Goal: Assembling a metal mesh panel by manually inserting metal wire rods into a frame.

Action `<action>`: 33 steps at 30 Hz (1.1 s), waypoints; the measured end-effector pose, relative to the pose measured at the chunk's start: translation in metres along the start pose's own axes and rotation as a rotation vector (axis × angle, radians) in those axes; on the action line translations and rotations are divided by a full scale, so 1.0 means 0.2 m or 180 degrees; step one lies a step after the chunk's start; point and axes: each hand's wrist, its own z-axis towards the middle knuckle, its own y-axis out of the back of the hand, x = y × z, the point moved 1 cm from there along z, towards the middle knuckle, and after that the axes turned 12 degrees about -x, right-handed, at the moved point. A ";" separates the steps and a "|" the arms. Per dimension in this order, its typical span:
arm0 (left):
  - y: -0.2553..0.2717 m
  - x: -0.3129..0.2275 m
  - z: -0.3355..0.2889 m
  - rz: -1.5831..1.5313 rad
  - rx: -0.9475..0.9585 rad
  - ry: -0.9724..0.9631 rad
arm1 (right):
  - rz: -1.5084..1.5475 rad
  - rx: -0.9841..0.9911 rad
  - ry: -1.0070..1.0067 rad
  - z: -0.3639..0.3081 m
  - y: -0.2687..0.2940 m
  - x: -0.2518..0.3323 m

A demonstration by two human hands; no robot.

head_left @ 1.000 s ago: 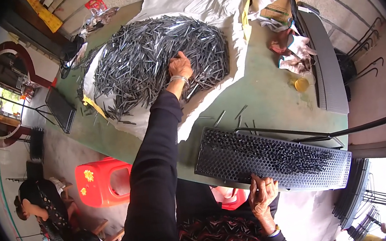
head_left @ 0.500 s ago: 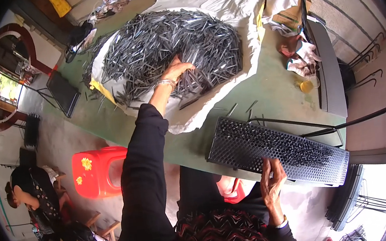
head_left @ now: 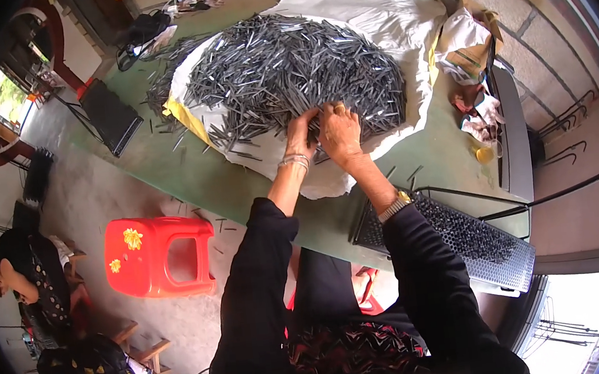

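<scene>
A large heap of thin black strips (head_left: 286,64) lies on a white sack (head_left: 375,4) spread over the green table. At the heap's near edge my left hand (head_left: 301,132) is closed around a bunch of the strips. My right hand (head_left: 339,130) is right beside it, its fingers curled down toward the left fingertips; what they hold is hidden. Under my right forearm, at the table's near edge, sits a black perforated panel (head_left: 445,219) with dark pieces filling many of its holes, partly covered by the sleeve.
The green table (head_left: 188,173) carries a few loose strips. A red plastic stool (head_left: 157,257) stands on the floor to the left. At the right are a grey box-like case (head_left: 513,135), crumpled cloth (head_left: 482,117) and a yellow cup (head_left: 484,154). Two people (head_left: 30,266) sit at far left.
My right hand has moved from the perforated panel up to the heap, beside my left hand. My left hand has come slightly nearer the heap's front edge. The view has shifted.
</scene>
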 end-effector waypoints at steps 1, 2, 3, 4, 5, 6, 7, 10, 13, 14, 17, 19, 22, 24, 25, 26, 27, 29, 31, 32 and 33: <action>-0.01 0.01 -0.02 -0.0151 0.0057 0.0047 | 0.0103 0.0162 -0.0166 -0.02 -0.05 -0.01; -0.02 0.01 -0.04 -0.0308 0.0103 0.0089 | 0.0214 0.0333 -0.0326 -0.04 -0.11 -0.01; -0.03 0.00 -0.06 -0.0414 0.0187 0.0120 | 0.0244 0.0164 -0.0263 -0.07 -0.15 -0.01; 0.00 -0.03 -0.06 -0.0441 0.0158 0.0097 | 0.0267 0.0188 -0.0231 -0.08 -0.16 0.01; 0.03 -0.05 -0.06 -0.0372 0.0024 0.0195 | 0.0288 -0.0098 0.0008 -0.10 -0.16 0.04; 0.05 -0.06 -0.07 -0.0300 -0.0108 0.0302 | 0.0307 -0.0384 0.0239 -0.11 -0.16 0.05; 0.06 -0.08 -0.06 -0.0269 -0.0150 0.0334 | 0.0406 -0.0380 0.0167 -0.11 -0.16 0.07; 0.04 -0.10 -0.05 0.0094 -0.0380 -0.0009 | 0.0868 -0.0232 -0.0167 -0.09 -0.13 0.04; 0.05 -0.15 -0.07 0.0176 -0.0456 -0.0403 | 0.2056 0.0730 -0.1653 -0.01 -0.07 -0.04; 0.05 -0.18 -0.08 0.0313 -0.0420 -0.0679 | 0.2245 0.1346 -0.2301 0.04 0.01 -0.01; 0.01 -0.14 -0.10 0.1081 -0.0148 -0.1870 | 0.3140 0.0579 -0.1691 0.04 -0.03 0.01; 0.05 -0.09 0.01 0.1415 -0.0024 -0.2663 | 0.3237 0.0610 -0.1490 0.03 -0.10 0.04; 0.18 0.00 -0.11 0.2895 -0.0602 -0.2321 | 0.3853 0.0765 -0.2053 0.00 -0.05 0.16; 0.18 0.03 -0.15 0.3098 -0.0427 -0.2722 | 0.3042 0.0662 -0.2123 -0.04 -0.07 0.17; 0.16 0.03 -0.16 0.2532 -0.0419 -0.2297 | 0.2900 0.0369 -0.2088 -0.04 -0.09 0.17; 0.14 0.04 -0.18 0.1969 -0.0409 -0.1868 | 0.2888 0.0360 -0.2094 -0.03 -0.11 0.16; 0.13 0.06 -0.14 0.1886 -0.0080 -0.2039 | 0.3029 0.0371 -0.2206 -0.03 -0.13 0.15; 0.16 0.05 -0.15 0.2055 -0.0116 -0.2181 | 0.3018 0.0381 -0.2259 -0.02 -0.10 0.19; 0.16 0.03 -0.17 0.0888 0.0338 -0.1642 | 0.3018 0.0283 -0.2187 -0.01 -0.03 0.25; 0.15 0.04 -0.21 0.0882 0.0339 -0.1622 | 0.2993 0.0158 -0.2129 -0.01 -0.01 0.26; 0.16 0.05 -0.26 0.1917 0.0264 -0.1999 | 0.3221 0.0002 -0.2089 -0.06 -0.10 0.23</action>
